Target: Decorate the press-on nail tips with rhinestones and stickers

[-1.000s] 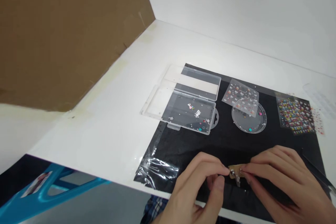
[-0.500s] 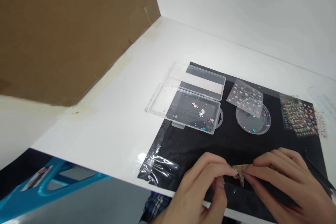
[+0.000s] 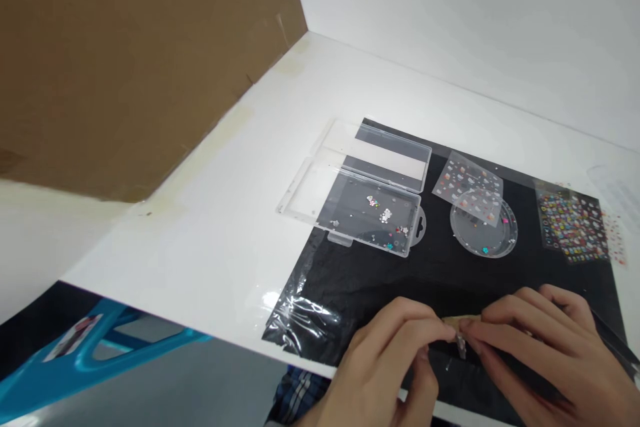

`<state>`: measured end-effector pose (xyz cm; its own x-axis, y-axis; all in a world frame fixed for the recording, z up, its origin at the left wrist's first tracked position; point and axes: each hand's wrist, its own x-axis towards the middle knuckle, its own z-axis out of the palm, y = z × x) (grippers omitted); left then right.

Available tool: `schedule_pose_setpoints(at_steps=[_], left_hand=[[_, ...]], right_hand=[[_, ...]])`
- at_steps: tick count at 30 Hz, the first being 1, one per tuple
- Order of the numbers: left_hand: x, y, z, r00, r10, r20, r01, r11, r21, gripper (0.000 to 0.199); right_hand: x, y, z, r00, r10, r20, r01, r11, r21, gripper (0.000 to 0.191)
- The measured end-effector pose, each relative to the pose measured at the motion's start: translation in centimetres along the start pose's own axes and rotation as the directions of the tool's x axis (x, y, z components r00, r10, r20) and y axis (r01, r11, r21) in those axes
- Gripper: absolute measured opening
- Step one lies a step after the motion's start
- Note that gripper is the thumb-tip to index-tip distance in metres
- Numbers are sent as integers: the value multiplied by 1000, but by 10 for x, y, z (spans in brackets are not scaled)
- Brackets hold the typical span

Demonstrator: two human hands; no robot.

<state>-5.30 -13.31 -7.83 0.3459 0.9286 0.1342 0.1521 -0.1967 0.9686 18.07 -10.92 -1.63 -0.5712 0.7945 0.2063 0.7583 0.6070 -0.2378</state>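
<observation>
Surroundings: white tabletop (image 3: 200, 260) under everything, white wall (image 3: 475, 33) beyond the black sheet, brown cardboard panel (image 3: 125, 60) standing off to the sheet's left, blue plastic frame (image 3: 95, 347) below the tabletop edge, left of the sheet.
Work surface: black sheet (image 3: 400, 280), its near left corner wrapped in crinkled clear plastic (image 3: 305, 323).
Far left of sheet: open clear plastic box (image 3: 367, 220), partly overhanging the sheet's edge, with tiny sequins (image 3: 385, 215) scattered inside.
Far middle of sheet: round clear dish (image 3: 493, 240), partly under a clear sticker sheet (image 3: 467, 177).
Far right of sheet: multicoloured sticker sheet (image 3: 573, 223).
Right edge of sheet: dark slender tool (image 3: 613, 333), possibly tweezers, its tip out of view.
Near middle of sheet: left hand (image 3: 385, 367) and right hand (image 3: 540, 340), both curled, fingers closed in a pinch from either side on a small tan strip (image 3: 457, 322).
Below the strip: small clear bit (image 3: 461, 347), hanging from it; attachment hidden by fingertips.
Risk, slip: small, thin strip, so too light a pinch could drop it.
Risk, loss: clear bit, hard to spot if it falls onto the crinkled plastic or black surface.
Risk, spill: a knocked box edge could scatter the sequins.
</observation>
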Motion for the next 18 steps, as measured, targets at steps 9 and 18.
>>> schedule_pose_setpoints(at_steps=[9,18], left_hand=[[0,-3,3,999,46,-2,-46,997,58,57],[3,-1,7,994,91,-66,-84,992,94,52]], right_hand=[[-2,-2,0,1000,-4,-12,4,1000,-19,24],[-7,-5,2,999,51,4,-51,999,-3,24]])
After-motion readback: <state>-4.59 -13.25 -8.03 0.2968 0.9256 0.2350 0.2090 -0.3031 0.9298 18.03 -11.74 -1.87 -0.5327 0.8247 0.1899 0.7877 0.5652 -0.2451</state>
